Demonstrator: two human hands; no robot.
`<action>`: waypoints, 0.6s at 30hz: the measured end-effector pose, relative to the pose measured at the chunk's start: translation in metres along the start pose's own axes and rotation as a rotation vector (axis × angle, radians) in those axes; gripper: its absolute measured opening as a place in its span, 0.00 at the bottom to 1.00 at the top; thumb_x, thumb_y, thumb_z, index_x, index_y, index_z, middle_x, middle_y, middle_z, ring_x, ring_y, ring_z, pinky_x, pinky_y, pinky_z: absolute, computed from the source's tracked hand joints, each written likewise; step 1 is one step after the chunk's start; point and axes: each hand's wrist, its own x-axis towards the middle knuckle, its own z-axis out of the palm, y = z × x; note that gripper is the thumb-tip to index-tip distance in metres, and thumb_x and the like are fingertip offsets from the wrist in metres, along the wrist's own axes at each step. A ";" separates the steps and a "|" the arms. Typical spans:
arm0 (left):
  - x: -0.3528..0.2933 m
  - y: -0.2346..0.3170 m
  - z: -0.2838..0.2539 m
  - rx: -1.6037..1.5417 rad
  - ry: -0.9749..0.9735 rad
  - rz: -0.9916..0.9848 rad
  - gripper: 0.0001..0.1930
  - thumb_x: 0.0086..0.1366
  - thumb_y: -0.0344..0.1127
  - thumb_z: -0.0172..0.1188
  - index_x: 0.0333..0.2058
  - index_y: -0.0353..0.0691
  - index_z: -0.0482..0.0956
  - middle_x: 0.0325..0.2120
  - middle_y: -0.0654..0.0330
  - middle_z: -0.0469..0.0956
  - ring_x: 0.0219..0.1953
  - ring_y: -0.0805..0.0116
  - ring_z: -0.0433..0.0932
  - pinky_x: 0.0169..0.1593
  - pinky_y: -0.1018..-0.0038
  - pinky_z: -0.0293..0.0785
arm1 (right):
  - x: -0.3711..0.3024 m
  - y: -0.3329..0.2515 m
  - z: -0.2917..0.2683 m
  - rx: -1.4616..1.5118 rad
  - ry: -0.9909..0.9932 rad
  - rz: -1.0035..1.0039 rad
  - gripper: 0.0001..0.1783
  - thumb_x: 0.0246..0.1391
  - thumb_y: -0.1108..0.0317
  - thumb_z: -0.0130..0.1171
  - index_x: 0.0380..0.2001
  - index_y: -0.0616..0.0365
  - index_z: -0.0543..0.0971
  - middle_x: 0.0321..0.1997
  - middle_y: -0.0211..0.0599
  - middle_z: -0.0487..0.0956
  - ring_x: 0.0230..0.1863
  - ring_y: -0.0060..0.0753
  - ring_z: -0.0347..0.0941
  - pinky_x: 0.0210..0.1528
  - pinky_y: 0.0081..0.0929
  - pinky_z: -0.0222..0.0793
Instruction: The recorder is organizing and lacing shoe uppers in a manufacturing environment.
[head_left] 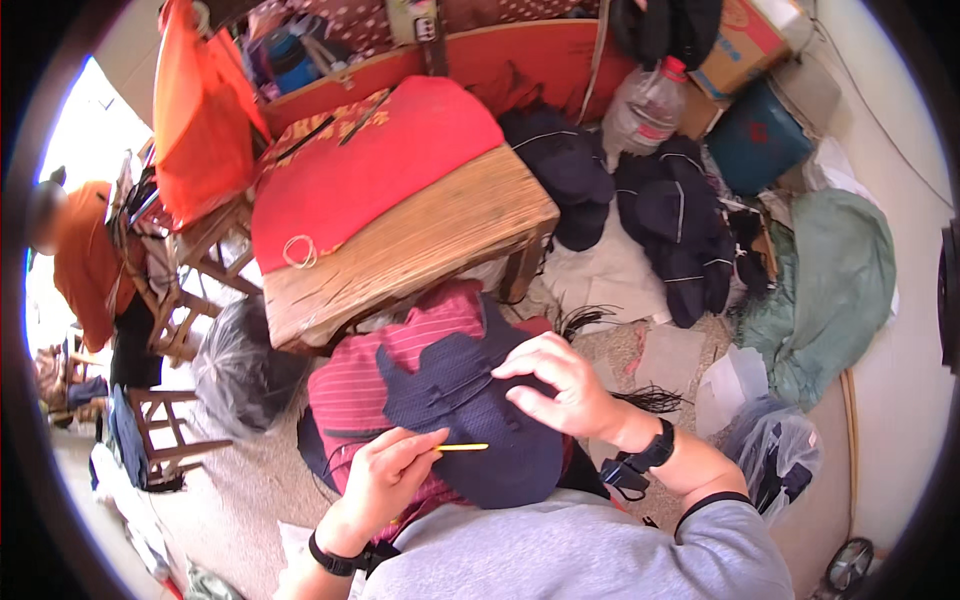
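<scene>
A dark navy piece of textured fabric (520, 455) lies over my lap, on top of a red striped cloth (350, 375). My left hand (390, 475) pinches one end of a thin yellow stick (465, 447), whose other end points right across the fabric. Above the fabric's right side, my right hand (565, 385) is bent with its fingertips at a thin dark cord (462, 392) that runs over the fabric. The exact grip on the cord is hard to make out.
Ahead stands a wooden table (420, 230) with a red cloth (400, 150) and dark slim tools. Dark piped fabric pieces (675, 205), a plastic bottle (648, 105) and a green sack (840, 270) lie right. A person in orange (85, 265) is at the left.
</scene>
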 end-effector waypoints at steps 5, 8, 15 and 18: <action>-0.005 -0.003 0.000 -0.043 0.027 -0.069 0.14 0.55 0.21 0.66 0.42 0.35 0.83 0.25 0.57 0.78 0.24 0.67 0.76 0.28 0.75 0.72 | -0.011 0.002 0.003 0.099 -0.019 0.223 0.10 0.51 0.74 0.65 0.39 0.57 0.80 0.37 0.31 0.76 0.36 0.25 0.72 0.37 0.22 0.70; -0.007 -0.006 -0.002 -0.030 0.020 -0.077 0.13 0.54 0.20 0.67 0.40 0.35 0.84 0.25 0.58 0.77 0.24 0.69 0.75 0.28 0.76 0.71 | -0.016 0.002 0.005 0.095 -0.034 0.247 0.10 0.52 0.73 0.65 0.39 0.57 0.80 0.38 0.30 0.75 0.34 0.22 0.72 0.34 0.20 0.70; -0.003 -0.010 0.003 0.031 0.146 -0.027 0.12 0.51 0.19 0.68 0.35 0.36 0.85 0.28 0.61 0.73 0.26 0.72 0.72 0.29 0.77 0.69 | -0.017 0.000 0.002 0.171 -0.167 0.327 0.16 0.52 0.72 0.66 0.46 0.57 0.77 0.44 0.31 0.71 0.37 0.22 0.71 0.39 0.20 0.72; 0.004 -0.008 0.005 0.038 0.148 -0.017 0.11 0.51 0.19 0.68 0.35 0.36 0.84 0.28 0.60 0.72 0.26 0.70 0.72 0.27 0.76 0.69 | -0.019 0.001 0.001 0.208 -0.199 0.356 0.20 0.51 0.73 0.67 0.48 0.57 0.77 0.45 0.31 0.70 0.39 0.22 0.71 0.41 0.21 0.73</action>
